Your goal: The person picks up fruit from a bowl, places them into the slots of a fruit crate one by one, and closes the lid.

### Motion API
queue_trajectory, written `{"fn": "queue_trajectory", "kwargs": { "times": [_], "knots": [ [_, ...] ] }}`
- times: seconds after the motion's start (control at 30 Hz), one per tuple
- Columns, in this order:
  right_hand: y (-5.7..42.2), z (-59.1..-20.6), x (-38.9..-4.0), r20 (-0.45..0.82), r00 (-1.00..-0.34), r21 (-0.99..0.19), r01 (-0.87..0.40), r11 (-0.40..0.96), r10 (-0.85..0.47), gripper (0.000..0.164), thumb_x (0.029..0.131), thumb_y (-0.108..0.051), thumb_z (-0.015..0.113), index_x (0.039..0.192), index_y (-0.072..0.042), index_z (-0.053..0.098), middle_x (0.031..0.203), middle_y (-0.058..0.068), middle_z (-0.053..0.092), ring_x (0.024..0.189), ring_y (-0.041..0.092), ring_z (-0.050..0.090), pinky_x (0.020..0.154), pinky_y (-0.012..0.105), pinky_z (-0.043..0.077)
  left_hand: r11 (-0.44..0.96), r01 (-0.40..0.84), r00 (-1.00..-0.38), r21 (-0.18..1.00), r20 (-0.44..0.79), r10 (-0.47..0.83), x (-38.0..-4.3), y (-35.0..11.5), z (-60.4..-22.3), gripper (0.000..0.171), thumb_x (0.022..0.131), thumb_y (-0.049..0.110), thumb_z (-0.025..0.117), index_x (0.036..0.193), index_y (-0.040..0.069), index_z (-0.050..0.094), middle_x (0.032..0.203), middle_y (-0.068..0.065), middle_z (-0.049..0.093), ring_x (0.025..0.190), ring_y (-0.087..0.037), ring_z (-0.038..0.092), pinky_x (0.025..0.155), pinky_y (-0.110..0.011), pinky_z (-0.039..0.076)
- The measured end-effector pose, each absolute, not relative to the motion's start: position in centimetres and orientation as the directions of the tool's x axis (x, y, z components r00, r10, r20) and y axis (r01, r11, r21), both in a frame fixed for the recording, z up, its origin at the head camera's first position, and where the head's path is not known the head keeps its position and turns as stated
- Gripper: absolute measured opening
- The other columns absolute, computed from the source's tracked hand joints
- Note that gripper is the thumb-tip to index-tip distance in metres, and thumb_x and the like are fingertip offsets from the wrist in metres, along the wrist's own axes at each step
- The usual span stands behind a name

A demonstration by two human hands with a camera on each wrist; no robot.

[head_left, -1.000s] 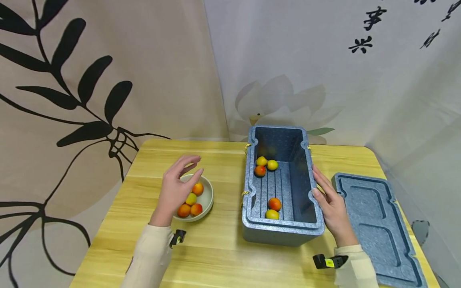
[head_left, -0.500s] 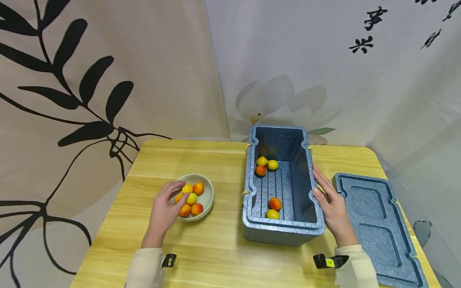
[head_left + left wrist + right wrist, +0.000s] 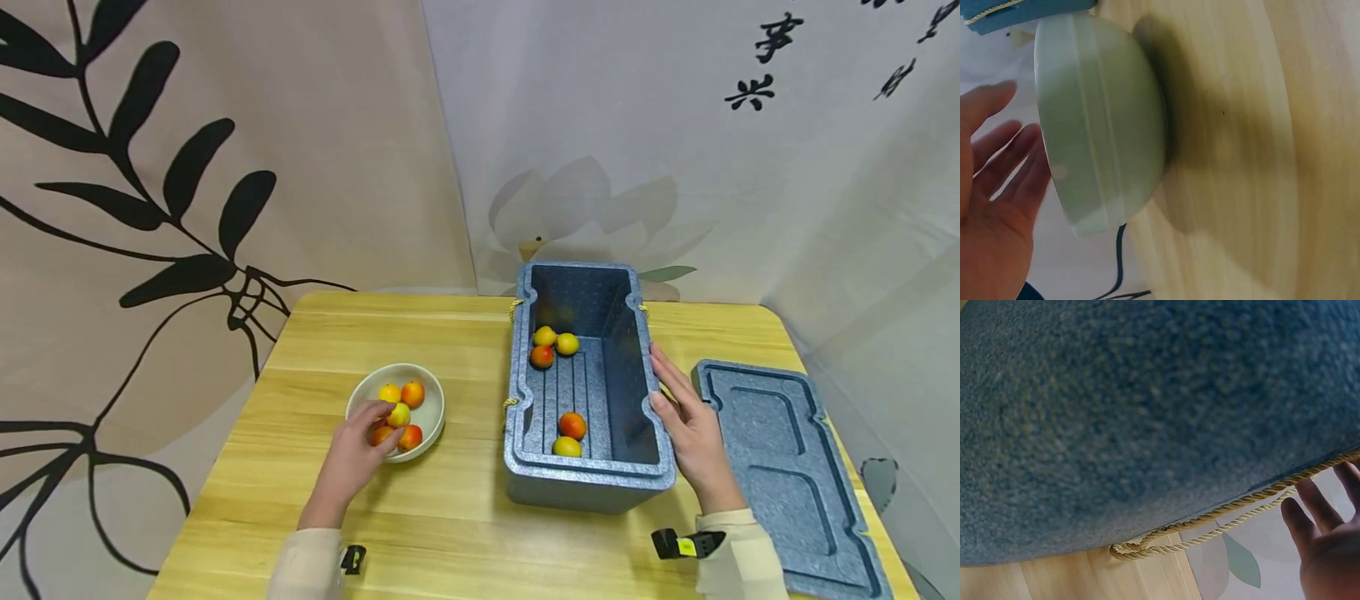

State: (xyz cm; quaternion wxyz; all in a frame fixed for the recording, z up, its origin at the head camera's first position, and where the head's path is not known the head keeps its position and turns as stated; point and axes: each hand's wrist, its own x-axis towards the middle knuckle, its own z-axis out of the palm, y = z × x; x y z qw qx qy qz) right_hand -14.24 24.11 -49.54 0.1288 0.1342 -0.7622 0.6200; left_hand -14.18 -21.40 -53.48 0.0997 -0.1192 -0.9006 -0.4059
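My left hand (image 3: 362, 446) reaches over the near left rim of a pale bowl (image 3: 437, 414), thumb and fingers apart. Several small fruits lie in the bowl: a yellow fruit (image 3: 399, 415) close to the fingertips, an orange-red fruit (image 3: 410, 437) by the thumb, others partly hidden by the hand. In the left wrist view the bowl's green outer wall (image 3: 1104, 125) hides the fruits. My right hand (image 3: 692, 433) rests with extended fingers against the right side of a blue-grey foam box (image 3: 588, 483). Inside the box lie yellow fruits (image 3: 567, 447) and orange-red fruits (image 3: 572, 425).
A blue-grey lid (image 3: 787, 475) lies on the wooden table (image 3: 450, 533) right of the box. Yellow rope (image 3: 1235, 506) hangs along the box side by the right fingers. A printed cloth backdrop (image 3: 360, 150) stands behind the table.
My left hand first drew back toward the near left, uncovering the bowl, then moved back in over its near left fruits. My right hand and the box have stayed in place.
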Motion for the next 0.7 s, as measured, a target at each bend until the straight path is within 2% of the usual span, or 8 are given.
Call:
{"fn": "queue_trajectory", "kwargs": {
  "times": [0.2, 0.37, 0.53, 0.7],
  "knots": [
    [24.1, -49.6, -14.2, 0.357, -0.933, -0.911, -0.357, 0.207, -0.036, 0.048, 0.1, 0.005, 0.049, 0.147, -0.006, 0.045, 0.155, 0.01, 0.035, 0.142, 0.016, 0.03, 0.106, 0.019, 0.036, 0.735, 0.237, -0.971, 0.635, 0.123, 0.206, -14.6, -21.2, -53.4, 0.037, 0.083, 0.007, 0.08, 0.116, 0.0, 0.067, 0.114, -0.01, 0.065, 0.104, -0.028, 0.061, 0.093, -0.046, 0.05],
    [24.1, -49.6, -14.3, 0.358, -0.933, -0.912, -0.357, 0.202, -0.034, 0.048, 0.1, 0.006, 0.05, 0.146, -0.005, 0.046, 0.155, 0.011, 0.035, 0.142, 0.016, 0.03, 0.106, 0.021, 0.037, 0.745, 0.184, -0.975, 0.642, 0.022, 0.222, -14.9, -21.1, -53.6, 0.036, 0.082, 0.01, 0.081, 0.115, 0.0, 0.068, 0.111, -0.008, 0.065, 0.101, -0.025, 0.059, 0.091, -0.043, 0.05],
    [24.0, -49.6, -14.2, 0.369, -0.929, -0.909, -0.369, 0.194, -0.034, 0.048, 0.099, 0.008, 0.049, 0.146, -0.003, 0.045, 0.154, 0.012, 0.035, 0.141, 0.016, 0.031, 0.105, 0.019, 0.037, 0.758, 0.144, -0.976, 0.636, -0.035, 0.215, -15.2, -20.9, -53.3, 0.034, 0.082, 0.01, 0.081, 0.113, 0.0, 0.069, 0.106, -0.007, 0.066, 0.097, -0.025, 0.06, 0.088, -0.043, 0.051],
    [24.0, -49.6, -14.3, 0.375, -0.926, -0.908, -0.375, 0.184, -0.037, 0.048, 0.099, 0.009, 0.049, 0.146, -0.002, 0.045, 0.154, 0.013, 0.035, 0.141, 0.017, 0.03, 0.106, 0.019, 0.036, 0.782, 0.187, -0.964, 0.594, -0.042, 0.262, -15.8, -20.6, -53.1, 0.031, 0.081, 0.006, 0.081, 0.109, -0.001, 0.071, 0.102, -0.008, 0.069, 0.096, -0.026, 0.061, 0.09, -0.045, 0.05]
  ]
}}
